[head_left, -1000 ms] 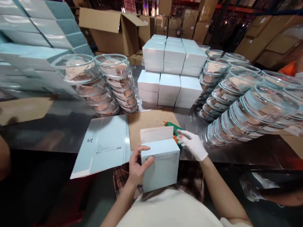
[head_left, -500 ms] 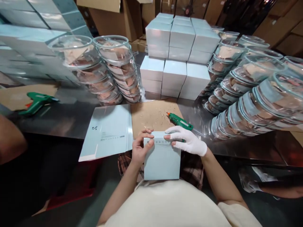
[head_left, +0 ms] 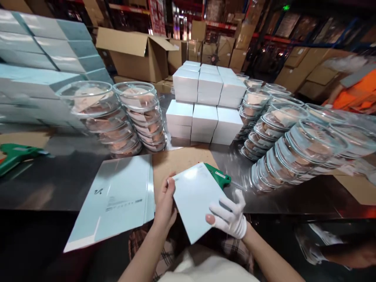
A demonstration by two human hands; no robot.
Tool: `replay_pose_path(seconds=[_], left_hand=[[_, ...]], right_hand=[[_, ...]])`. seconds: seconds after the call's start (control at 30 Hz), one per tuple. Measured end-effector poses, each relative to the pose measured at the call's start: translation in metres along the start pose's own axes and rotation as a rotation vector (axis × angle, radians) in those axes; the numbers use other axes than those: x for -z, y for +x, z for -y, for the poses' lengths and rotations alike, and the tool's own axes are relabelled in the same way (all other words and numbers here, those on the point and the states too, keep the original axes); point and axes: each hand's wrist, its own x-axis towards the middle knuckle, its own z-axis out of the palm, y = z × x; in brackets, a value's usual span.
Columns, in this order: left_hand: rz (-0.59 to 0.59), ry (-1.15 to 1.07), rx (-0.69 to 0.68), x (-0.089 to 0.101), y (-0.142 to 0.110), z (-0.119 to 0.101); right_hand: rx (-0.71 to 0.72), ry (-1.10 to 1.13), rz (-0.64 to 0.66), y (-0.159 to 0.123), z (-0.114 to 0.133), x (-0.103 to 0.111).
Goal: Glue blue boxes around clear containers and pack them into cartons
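A pale blue square box (head_left: 195, 199) is held tilted and turned over the near edge of the table. Bare, my left hand (head_left: 166, 201) grips its left edge, thumb toward the top corner. My right hand (head_left: 229, 215), in a white glove with a bare thumb tip, holds the lower right side, the thumb on the face and some fingers spread. Just behind the box lies a green glue gun (head_left: 219, 175), partly covered by it. A flat pale blue printed sheet (head_left: 117, 196) rests on the table to the left of my left hand.
Cardboard (head_left: 167, 158) lies on the metal table (head_left: 79, 164). Stacked clear round containers (head_left: 147, 113) stand left, more containers (head_left: 290, 152) right. White boxes (head_left: 205, 119) are piled at the back. Another green glue gun (head_left: 17, 154) lies far left. A person in an orange vest (head_left: 358, 92) is at right.
The box has been raised from my lap and rotated, now tilted above the table edge. Both hands shifted with it, the right one to its lower right side. The head view has tipped upward.
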Motion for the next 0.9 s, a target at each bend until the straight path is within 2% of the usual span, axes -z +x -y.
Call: replay_pose_path(seconds=[0.07,0.13,0.17,0.27,0.33,0.43,0.5,0.53,0.6,0.67,0.7,0.73,0.77,0.83,0.9], left_hand=[[0.016,0.004,-0.097,0.002,0.001,0.003],[-0.007,0.079,-0.234,0.011,0.001,0.008],[-0.01,0.133,-0.258,0.017,0.001,0.011],[0.0,0.296,-0.268,0.035,-0.003,0.014],[-0.05,0.391,-0.391,0.044,-0.01,0.01],[-0.163,0.502,-0.591,0.058,-0.025,-0.005],[-0.245,0.577,-0.61,0.074,-0.027,-0.02],[-0.28,0.646,-0.605,0.083,-0.025,-0.029],[-0.373,0.846,-0.624,0.103,-0.009,-0.051],[-0.533,1.093,-0.63,0.122,0.018,-0.075],[-0.625,1.201,-0.582,0.131,0.032,-0.085],[-0.669,1.294,-0.489,0.138,0.046,-0.095],[-0.661,1.346,-0.377,0.144,0.057,-0.103],[-0.57,1.395,-0.164,0.152,0.071,-0.114],[-0.574,1.382,-0.098,0.156,0.072,-0.12]], right_hand=[[-0.069,-0.117,-0.029,0.017,-0.032,0.006],[-0.169,-0.284,-0.062,0.044,-0.081,0.009],[-0.219,-0.363,-0.057,0.06,-0.11,0.007],[-0.489,-0.445,0.142,0.111,-0.201,-0.012],[-0.6,-0.411,0.23,0.138,-0.253,-0.032],[-0.646,-0.271,0.451,0.157,-0.301,-0.055],[-0.672,-0.224,0.554,0.157,-0.31,-0.061],[-0.701,-0.232,0.566,0.153,-0.307,-0.062],[-0.766,-0.28,0.511,0.14,-0.288,-0.06],[-0.761,-0.271,0.417,0.117,-0.25,-0.057],[-0.717,-0.23,0.38,0.102,-0.223,-0.056],[-0.648,-0.164,0.363,0.085,-0.194,-0.055],[-0.568,-0.088,0.356,0.066,-0.162,-0.054],[-0.44,0.026,0.359,0.028,-0.098,-0.05],[-0.385,0.126,0.315,-0.006,-0.046,-0.045]])
